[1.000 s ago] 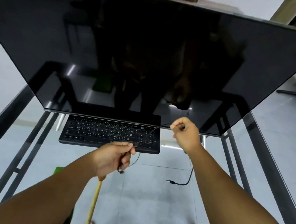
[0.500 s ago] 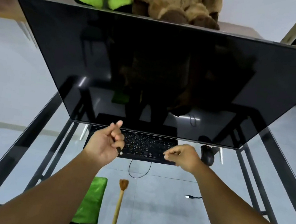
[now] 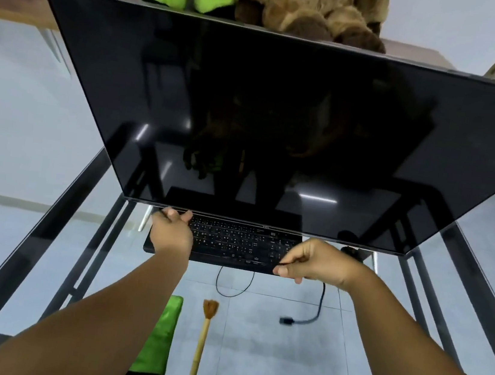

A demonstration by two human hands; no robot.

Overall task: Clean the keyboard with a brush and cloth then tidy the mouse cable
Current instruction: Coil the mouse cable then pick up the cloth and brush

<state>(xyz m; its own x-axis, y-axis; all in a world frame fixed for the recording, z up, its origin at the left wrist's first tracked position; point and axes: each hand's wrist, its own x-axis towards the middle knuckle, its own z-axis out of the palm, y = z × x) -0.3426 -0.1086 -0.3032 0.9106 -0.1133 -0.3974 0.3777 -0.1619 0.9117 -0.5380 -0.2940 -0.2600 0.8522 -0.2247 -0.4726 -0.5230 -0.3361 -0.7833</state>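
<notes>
A black keyboard (image 3: pixel 232 243) lies on the glass table under the monitor's lower edge. My left hand (image 3: pixel 171 230) is over the keyboard's left end, fingers pinched on a thin black cable. My right hand (image 3: pixel 315 264) is at the keyboard's right front corner, pinching the same thin cable (image 3: pixel 233 286), which hangs in a loop in front of the keyboard. The black mouse (image 3: pixel 352 252) is partly hidden behind my right wrist. A wooden brush (image 3: pixel 202 338) and a folded green cloth (image 3: pixel 158 342) lie near the table's front.
A large black monitor (image 3: pixel 280 122) leans over the table's back. A thicker black cable with a plug (image 3: pixel 304 319) lies right of the brush. The table has a glass top with a dark metal frame (image 3: pixel 55 225). Green and brown plush toys (image 3: pixel 311 3) sit behind the monitor.
The view has tilted up. My left hand moved forward and left to the keyboard's left end. My right hand came down to the keyboard's right front corner, both still pinching the cable.
</notes>
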